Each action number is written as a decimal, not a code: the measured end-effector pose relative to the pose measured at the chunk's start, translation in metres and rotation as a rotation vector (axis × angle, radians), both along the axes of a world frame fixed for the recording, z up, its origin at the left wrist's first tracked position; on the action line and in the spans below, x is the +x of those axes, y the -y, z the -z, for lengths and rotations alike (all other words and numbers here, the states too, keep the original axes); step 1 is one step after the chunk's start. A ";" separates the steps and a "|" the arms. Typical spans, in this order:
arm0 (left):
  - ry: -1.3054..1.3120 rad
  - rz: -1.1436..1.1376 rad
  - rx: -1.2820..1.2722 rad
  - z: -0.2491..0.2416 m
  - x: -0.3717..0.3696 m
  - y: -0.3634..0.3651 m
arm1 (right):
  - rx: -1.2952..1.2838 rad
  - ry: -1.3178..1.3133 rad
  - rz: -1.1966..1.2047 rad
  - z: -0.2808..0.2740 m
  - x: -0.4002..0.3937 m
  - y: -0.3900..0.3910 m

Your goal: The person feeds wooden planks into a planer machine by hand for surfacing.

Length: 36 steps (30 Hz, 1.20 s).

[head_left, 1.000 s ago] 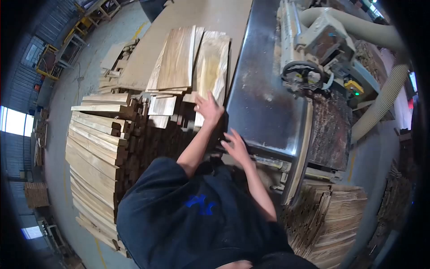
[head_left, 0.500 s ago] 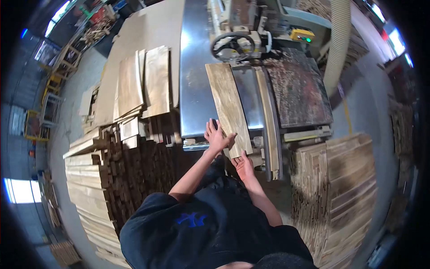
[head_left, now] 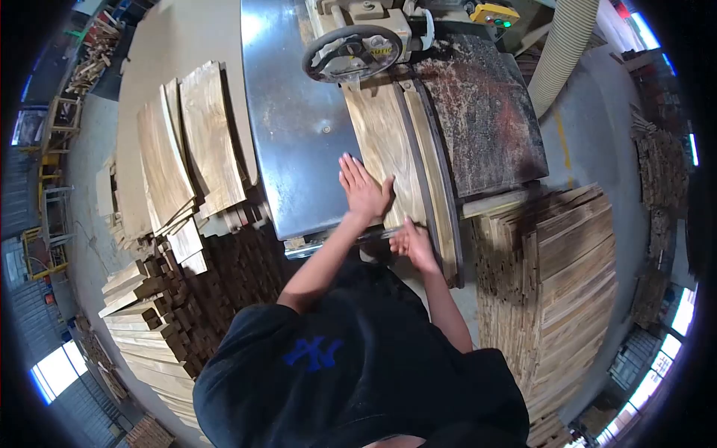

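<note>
A pale wooden board (head_left: pixel 382 131) lies lengthwise on the shiny metal machine table (head_left: pixel 287 164), its far end under the machine's black handwheel (head_left: pixel 352 54). Along the board's right side runs a dark-edged guide fence (head_left: pixel 429 149) with a light wooden strip. My left hand (head_left: pixel 364 193) is flat at the board's left edge, fingers stretched out and thumb over the wood. At the near end my right hand (head_left: pixel 414 246) has its thumb up by the board and its fingers curled; its hold on that end is partly hidden.
Wide panels (head_left: pixel 209 138) lie on a brown sheet to the left. Stacked wood (head_left: pixel 149 321) stands at lower left, with another tall stack (head_left: pixel 571 284) at right. A sawdust-covered surface (head_left: pixel 485 112) and a ribbed hose (head_left: pixel 564 60) are beyond the fence.
The board has moved forward under the handwheel and now lies straight against the fence. My left hand has flattened along its edge; my right hand's fingers have curled at the near end.
</note>
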<state>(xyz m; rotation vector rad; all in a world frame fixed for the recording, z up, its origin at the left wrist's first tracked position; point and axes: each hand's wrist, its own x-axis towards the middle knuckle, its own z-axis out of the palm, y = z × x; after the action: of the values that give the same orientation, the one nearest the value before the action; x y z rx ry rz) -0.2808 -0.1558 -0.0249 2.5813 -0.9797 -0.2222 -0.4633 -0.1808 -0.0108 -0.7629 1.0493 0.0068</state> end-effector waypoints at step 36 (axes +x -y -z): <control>0.252 -1.065 -0.139 -0.072 0.155 -0.217 | -0.432 0.295 -0.190 0.021 0.118 0.039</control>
<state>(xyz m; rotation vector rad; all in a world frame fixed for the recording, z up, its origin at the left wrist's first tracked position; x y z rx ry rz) -0.1261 0.0616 0.0472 2.6415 0.3881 0.4400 -0.3454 -0.2202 -0.0319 -1.2134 0.6985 -0.1703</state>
